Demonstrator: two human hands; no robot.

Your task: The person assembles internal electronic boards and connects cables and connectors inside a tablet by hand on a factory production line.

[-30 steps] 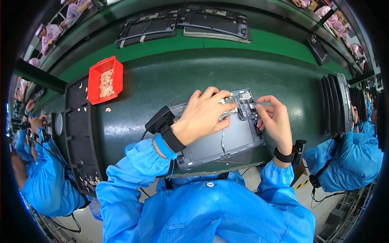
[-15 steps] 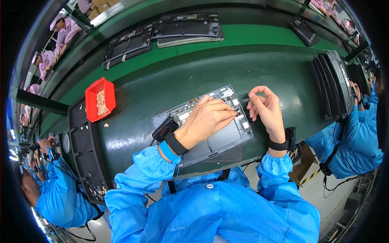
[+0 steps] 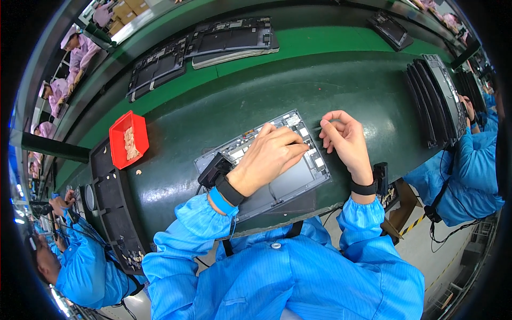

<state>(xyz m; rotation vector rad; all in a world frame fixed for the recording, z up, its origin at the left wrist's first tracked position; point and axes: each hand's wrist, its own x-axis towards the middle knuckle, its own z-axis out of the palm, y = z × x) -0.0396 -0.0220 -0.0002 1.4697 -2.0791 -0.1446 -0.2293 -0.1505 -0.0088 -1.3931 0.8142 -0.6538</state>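
Note:
In front of me an opened tablet housing [image 3: 298,184] lies at a slant on the dark green bench, its small boards and white labels showing along the far and right edges. My left hand [image 3: 269,157] rests over it, fingers drawn together and their tips on the parts by the right edge; whatever they pinch is hidden. Just off that right edge, my right hand [image 3: 345,141] is raised with thumb and forefinger pressed together. A thin dark sliver shows at those fingertips, too small to name. A black device [image 3: 216,169] is strapped at my left wrist.
A red bin [image 3: 128,140] of small beige pieces stands at the left, against a black compartment tray [image 3: 120,213]. More tablet housings [image 3: 229,38] lie on the green strip at the back. Black panels [image 3: 434,104] stand stacked at the right. Co-workers sit on both sides.
The whole view has shifted slightly. My left hand keeps its place on the tablet housing, and my right hand stays beside it, fingers still pinched.

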